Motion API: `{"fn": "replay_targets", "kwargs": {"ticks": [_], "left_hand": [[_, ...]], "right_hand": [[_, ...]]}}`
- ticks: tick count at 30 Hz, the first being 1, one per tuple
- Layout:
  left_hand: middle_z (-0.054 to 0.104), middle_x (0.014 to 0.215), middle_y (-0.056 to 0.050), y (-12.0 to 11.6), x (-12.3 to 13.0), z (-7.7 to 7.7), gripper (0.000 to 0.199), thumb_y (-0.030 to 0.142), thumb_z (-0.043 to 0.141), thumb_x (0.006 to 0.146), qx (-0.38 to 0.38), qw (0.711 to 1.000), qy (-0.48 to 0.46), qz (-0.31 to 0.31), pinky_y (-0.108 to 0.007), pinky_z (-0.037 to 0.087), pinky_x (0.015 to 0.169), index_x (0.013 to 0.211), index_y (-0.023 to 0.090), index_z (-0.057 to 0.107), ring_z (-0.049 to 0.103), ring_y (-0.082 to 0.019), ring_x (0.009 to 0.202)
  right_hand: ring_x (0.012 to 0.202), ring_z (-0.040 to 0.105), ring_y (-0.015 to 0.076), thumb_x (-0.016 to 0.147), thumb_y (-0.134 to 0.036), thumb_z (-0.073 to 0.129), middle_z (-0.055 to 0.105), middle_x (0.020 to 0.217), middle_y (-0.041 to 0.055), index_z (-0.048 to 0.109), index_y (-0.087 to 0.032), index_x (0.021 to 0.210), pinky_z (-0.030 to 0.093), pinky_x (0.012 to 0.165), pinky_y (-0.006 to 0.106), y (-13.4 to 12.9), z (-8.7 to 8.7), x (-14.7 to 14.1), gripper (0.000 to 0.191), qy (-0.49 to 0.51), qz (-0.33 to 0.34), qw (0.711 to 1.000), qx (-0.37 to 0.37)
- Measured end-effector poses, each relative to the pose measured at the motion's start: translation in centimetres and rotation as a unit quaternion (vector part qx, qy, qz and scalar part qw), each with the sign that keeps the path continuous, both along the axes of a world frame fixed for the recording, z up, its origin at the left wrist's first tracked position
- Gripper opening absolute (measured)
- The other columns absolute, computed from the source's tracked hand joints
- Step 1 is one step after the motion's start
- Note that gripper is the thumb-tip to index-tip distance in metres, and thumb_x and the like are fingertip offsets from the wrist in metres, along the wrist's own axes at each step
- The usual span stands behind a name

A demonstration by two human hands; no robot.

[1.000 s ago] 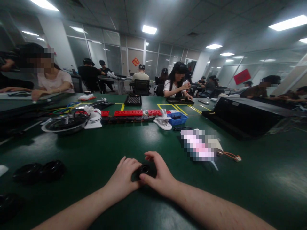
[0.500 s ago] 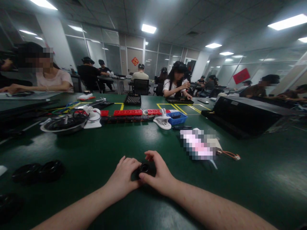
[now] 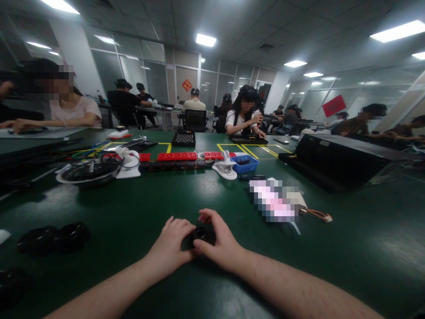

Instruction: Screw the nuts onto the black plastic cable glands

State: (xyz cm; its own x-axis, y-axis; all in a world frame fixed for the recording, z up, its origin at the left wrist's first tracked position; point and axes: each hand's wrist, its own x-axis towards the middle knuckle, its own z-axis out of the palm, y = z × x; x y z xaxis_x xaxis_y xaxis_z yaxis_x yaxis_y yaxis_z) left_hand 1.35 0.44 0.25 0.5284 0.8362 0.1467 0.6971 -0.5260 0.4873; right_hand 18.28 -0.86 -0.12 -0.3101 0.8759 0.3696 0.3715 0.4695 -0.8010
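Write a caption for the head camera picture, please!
Two bare hands around a small black round part at a green table.

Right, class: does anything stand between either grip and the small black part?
Nothing visible does. The left grip and right grip flank the small black part closely, with no other object showing between; its underside is hidden.

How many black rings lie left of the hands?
3: left ring and right ring, side by side; nearer ring, cut off at the left edge. Others may be hidden.
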Motion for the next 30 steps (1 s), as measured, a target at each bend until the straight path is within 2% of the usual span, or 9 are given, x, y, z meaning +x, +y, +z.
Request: {"fn": "replay_targets", "kwargs": {"ticks": [3,6,9,11,14,19,22,26,30], "left_hand": [[0.056,0.085,0.0,-0.13,0.1,0.25,0.019,0.032,0.059,0.069,-0.004,1.0,0.004,0.001,-0.05,0.023,0.097,0.085,0.022,0.057,0.051,-0.02,0.087],[0.056,0.086,0.0,-0.13,0.1,0.09,0.02,0.032,0.06,0.069,-0.003,1.0,0.004,0.002,-0.05,0.023,0.097,0.085,0.021,0.057,0.051,-0.02,0.087],[0.056,0.09,0.0,-0.02,0.02,-0.24,0.023,0.032,0.061,0.068,0.002,1.0,-0.001,0.002,-0.051,0.022,0.097,0.087,0.022,0.056,0.05,-0.021,0.091],[0.056,0.091,0.0,0.03,0.01,-0.31,0.024,0.033,0.061,0.068,0.003,1.0,-0.004,0.001,-0.051,0.021,0.098,0.088,0.022,0.056,0.05,-0.021,0.091],[0.056,0.088,0.0,-0.02,0.08,-0.08,0.022,0.034,0.061,0.068,-0.006,1.0,-0.005,0.002,-0.052,0.021,0.098,0.087,0.022,0.057,0.05,-0.021,0.089],[0.056,0.087,0.0,-0.18,0.17,0.32,0.019,0.031,0.059,0.069,-0.015,1.0,-0.002,0.002,-0.051,0.022,0.098,0.086,0.022,0.057,0.051,-0.021,0.089],[0.056,0.087,0.0,-0.17,0.11,0.16,0.021,0.032,0.06,0.068,-0.004,1.0,0.0,0.003,-0.051,0.023,0.097,0.086,0.022,0.057,0.05,-0.021,0.089],[0.057,0.089,0.0,-0.08,-0.02,-0.09,0.022,0.033,0.059,0.069,0.0,1.0,0.0,-0.003,-0.051,0.022,0.098,0.088,0.022,0.057,0.05,-0.021,0.091],[0.057,0.09,-0.001,-0.11,0.06,0.09,0.023,0.032,0.06,0.068,-0.006,1.0,0.002,0.001,-0.052,0.021,0.098,0.088,0.022,0.057,0.051,-0.022,0.091]], "right_hand": [[0.086,0.05,0.0198,0.062,-0.023,0.065,0.051,0.092,0.0044,0.044,-0.019,0.106,0.043,0.078,0.036,0.15,-0.05,-0.19,0.048,-0.016,-0.034,0.999,-0.002],[0.086,0.052,0.0191,0.065,-0.016,0.057,0.053,0.091,0.004,0.047,-0.019,0.101,0.043,0.079,0.035,0.04,0.16,-0.07,0.038,-0.007,-0.009,1.0,0.019],[0.097,0.05,0.0193,0.062,-0.008,0.049,0.054,0.102,0.0055,0.043,-0.02,0.11,0.04,0.087,0.037,-0.21,0.45,0.23,0.05,0.013,0.049,0.998,0.035],[0.103,0.048,0.0202,0.062,-0.008,0.049,0.051,0.109,0.0068,0.04,-0.019,0.115,0.037,0.09,0.038,-0.3,0.53,0.33,0.055,0.013,0.06,0.998,0.035],[0.102,0.047,0.0213,0.065,-0.015,0.057,0.049,0.108,0.0077,0.038,-0.019,0.115,0.038,0.089,0.039,-0.22,0.45,0.21,0.054,0.005,0.02,0.999,0.027],[0.086,0.051,0.0196,0.06,-0.023,0.068,0.051,0.093,0.0038,0.045,-0.019,0.103,0.043,0.079,0.036,0.03,0.24,-0.13,0.048,-0.031,-0.042,0.999,0.005],[0.088,0.051,0.0183,0.065,-0.013,0.057,0.053,0.093,0.0037,0.044,-0.019,0.105,0.042,0.082,0.035,-0.08,0.28,-0.04,0.042,-0.01,-0.008,1.0,0.015],[0.104,0.046,0.0205,0.062,-0.007,0.052,0.049,0.111,0.007,0.035,-0.02,0.118,0.036,0.092,0.039,-0.31,0.43,0.21,0.061,0.003,0.053,0.998,0.018],[0.103,0.045,0.0218,0.065,-0.017,0.06,0.047,0.111,0.0081,0.036,-0.019,0.118,0.037,0.09,0.039,-0.19,0.43,0.12,0.059,-0.013,0.008,1.0,0.01]]}}
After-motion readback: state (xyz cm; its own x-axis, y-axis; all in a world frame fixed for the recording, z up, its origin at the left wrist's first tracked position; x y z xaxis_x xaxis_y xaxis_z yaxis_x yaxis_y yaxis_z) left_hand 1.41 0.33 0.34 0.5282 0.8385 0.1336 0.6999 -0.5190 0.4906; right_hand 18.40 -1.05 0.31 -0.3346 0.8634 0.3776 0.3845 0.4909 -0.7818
